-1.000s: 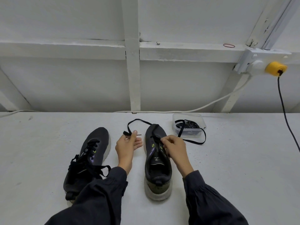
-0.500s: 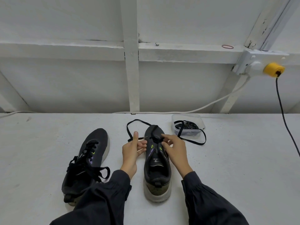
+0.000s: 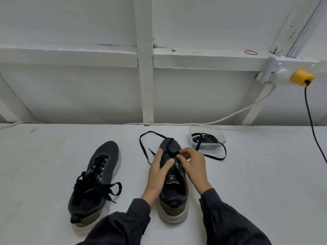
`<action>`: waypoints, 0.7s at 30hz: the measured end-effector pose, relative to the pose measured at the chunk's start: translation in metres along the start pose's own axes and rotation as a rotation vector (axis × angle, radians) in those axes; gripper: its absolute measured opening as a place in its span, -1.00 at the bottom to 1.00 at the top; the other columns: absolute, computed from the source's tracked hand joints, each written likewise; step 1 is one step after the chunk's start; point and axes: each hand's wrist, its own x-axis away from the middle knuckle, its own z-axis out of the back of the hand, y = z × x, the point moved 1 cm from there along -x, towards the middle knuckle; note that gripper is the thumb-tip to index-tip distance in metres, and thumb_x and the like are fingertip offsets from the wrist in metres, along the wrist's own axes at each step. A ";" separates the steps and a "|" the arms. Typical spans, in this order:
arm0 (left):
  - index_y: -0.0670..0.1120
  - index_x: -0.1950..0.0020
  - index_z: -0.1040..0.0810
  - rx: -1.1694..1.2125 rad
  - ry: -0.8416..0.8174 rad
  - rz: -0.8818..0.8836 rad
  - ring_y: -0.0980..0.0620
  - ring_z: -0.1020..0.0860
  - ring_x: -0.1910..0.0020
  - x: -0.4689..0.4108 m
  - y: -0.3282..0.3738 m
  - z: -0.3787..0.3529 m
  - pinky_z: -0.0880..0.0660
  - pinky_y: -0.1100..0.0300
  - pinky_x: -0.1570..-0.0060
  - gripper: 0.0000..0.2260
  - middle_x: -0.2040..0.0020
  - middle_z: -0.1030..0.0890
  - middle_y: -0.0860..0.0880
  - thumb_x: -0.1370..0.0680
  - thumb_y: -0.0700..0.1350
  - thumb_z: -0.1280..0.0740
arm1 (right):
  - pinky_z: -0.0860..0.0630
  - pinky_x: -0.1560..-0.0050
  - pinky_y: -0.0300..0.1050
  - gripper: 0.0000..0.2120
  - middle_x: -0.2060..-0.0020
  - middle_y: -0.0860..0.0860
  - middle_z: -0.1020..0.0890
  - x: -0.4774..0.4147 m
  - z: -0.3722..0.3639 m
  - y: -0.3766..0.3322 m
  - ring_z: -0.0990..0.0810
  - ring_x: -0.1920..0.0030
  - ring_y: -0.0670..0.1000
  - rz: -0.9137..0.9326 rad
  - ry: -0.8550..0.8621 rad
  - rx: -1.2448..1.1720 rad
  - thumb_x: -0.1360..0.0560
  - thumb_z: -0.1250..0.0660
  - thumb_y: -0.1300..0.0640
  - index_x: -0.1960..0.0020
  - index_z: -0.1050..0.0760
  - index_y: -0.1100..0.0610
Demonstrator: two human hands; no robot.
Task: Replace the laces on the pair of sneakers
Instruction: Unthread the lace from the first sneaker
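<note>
Sneaker (image 3: 174,193) between hands, left hand (image 3: 157,175) straight-fingered against its side, right hand (image 3: 194,167) pinching black lace (image 3: 171,147)

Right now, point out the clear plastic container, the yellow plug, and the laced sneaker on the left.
clear plastic container (image 3: 205,128): head view, bare back wall near the rim.
yellow plug (image 3: 302,78): head view, middle of its yellow body.
laced sneaker (image 3: 106,152): head view, dark toe upper.

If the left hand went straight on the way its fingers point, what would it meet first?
Probably the black lace bunched on the sneaker's toe, just ahead of the left hand; depth is unclear.
</note>
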 end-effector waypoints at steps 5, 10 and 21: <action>-0.02 -0.60 -0.02 -0.152 -0.090 -0.035 0.17 -0.04 -0.56 0.002 0.002 -0.001 -0.07 0.09 -0.54 -0.31 -0.60 -0.03 0.10 -0.58 -0.13 -0.34 | -0.49 0.08 -0.08 -0.89 0.13 0.03 -0.64 -0.008 0.003 -0.001 -0.57 0.11 0.01 0.127 -0.109 0.188 -0.51 -0.39 0.15 0.03 -0.67 0.15; -0.04 -0.60 0.04 -0.247 -0.115 -0.043 0.18 0.06 -0.56 0.000 0.003 -0.001 0.03 0.17 -0.54 -0.33 -0.60 0.05 0.09 -0.61 -0.19 -0.28 | -0.40 0.21 -0.08 -0.92 0.17 0.03 -0.59 -0.012 -0.003 -0.005 -0.53 0.17 0.04 0.184 -0.163 0.311 -0.52 -0.29 0.17 0.09 -0.52 0.17; -0.07 -0.60 0.06 -0.375 -0.114 -0.091 0.15 0.05 -0.56 -0.001 0.001 0.001 0.04 0.24 -0.52 -0.34 -0.60 0.05 0.04 -0.61 -0.25 -0.23 | -0.49 0.15 -0.19 -0.92 0.22 -0.03 -0.59 -0.012 0.000 0.005 -0.55 0.18 -0.06 0.077 -0.124 0.076 -0.48 -0.43 0.14 0.14 -0.55 0.12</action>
